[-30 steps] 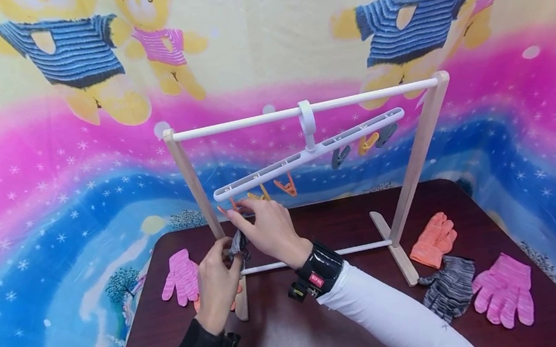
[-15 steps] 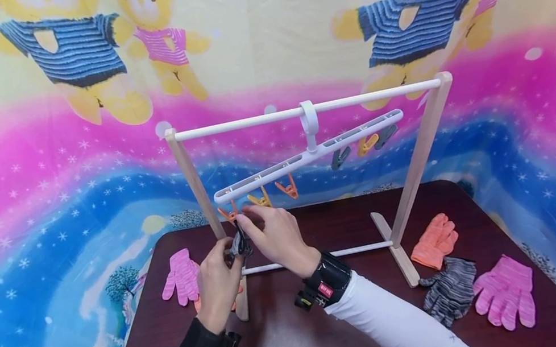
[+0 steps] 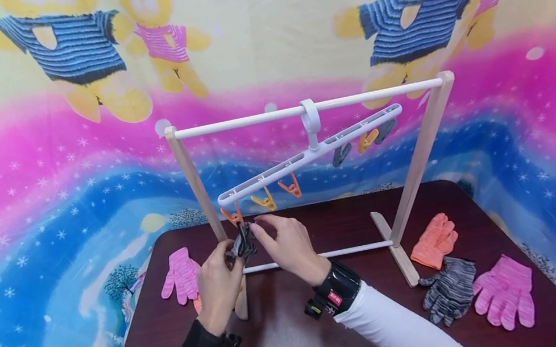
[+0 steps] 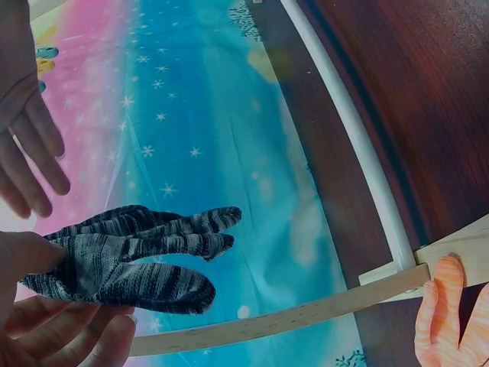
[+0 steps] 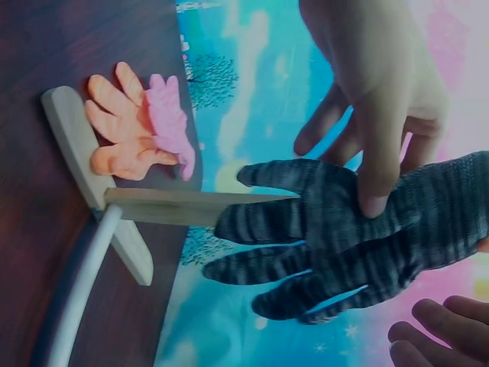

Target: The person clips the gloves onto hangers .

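Note:
A black-and-grey knitted glove (image 3: 244,241) hangs below the orange clothespin (image 3: 233,216) at the left end of a white hanger (image 3: 268,177). Its cuff meets that clothespin, which appears to grip it. My left hand (image 3: 219,277) pinches the glove between thumb and fingers; the thumb lies on the knit in the right wrist view, where the glove's fingers (image 5: 263,222) spread out. Just right of the glove is my right hand (image 3: 292,249). Its fingers are relaxed and apart from the glove in the left wrist view. A yellow clothespin (image 3: 264,200) hangs beside the orange one.
The hanger tilts down leftward from a rack's white bar (image 3: 382,94). Another orange clothespin (image 3: 291,186) and several others hang along it. Pink (image 3: 180,276) and orange (image 5: 122,122) gloves lie at left; orange (image 3: 435,241), black-and-grey (image 3: 450,290) and pink (image 3: 505,292) gloves lie at right.
My right hand has moved off the orange clothespin, down and right. The clothespin now sits at the glove's top. My left hand stays on the glove.

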The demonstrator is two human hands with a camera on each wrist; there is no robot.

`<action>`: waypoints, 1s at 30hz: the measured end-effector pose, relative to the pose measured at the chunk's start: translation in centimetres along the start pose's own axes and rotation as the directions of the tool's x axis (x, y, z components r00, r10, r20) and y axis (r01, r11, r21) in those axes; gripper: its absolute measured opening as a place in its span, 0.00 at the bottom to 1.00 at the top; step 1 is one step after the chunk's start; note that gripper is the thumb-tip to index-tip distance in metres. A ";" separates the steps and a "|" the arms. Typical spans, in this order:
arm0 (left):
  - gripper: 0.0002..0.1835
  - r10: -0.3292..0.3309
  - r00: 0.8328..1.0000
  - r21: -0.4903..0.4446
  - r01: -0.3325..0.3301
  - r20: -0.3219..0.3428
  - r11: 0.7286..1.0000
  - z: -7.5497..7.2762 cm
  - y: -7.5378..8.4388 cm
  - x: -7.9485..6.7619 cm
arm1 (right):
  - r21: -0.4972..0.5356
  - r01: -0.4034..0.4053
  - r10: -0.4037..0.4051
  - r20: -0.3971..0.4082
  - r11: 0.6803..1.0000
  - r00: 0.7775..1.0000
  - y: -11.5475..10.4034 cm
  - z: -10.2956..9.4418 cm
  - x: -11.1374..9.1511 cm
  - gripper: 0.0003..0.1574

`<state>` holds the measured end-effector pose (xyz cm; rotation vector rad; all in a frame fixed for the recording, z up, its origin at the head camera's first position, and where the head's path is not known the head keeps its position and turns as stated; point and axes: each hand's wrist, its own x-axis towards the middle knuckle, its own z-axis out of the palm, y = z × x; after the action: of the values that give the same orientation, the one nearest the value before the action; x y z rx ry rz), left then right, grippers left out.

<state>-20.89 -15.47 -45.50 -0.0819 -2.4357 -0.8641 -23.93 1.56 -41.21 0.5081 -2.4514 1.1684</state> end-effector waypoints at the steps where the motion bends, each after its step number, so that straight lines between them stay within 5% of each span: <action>1: 0.15 -0.004 1.000 0.000 0.004 0.003 1.000 0.0 0.0 0.0 | -0.002 -0.006 0.006 -0.002 1.000 1.000 0.2 0.0 -0.1 0.23; 30: 0.10 0.007 0.999 0.028 -0.006 -0.036 1.000 0.9 -0.9 -1.7 | -0.057 -0.096 0.101 0.103 0.994 0.990 3.1 1.1 -3.2 0.23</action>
<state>-20.06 -15.45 -47.43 -0.0635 -2.4123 -0.8215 -22.82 3.00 -45.43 0.4488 -2.6169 1.1390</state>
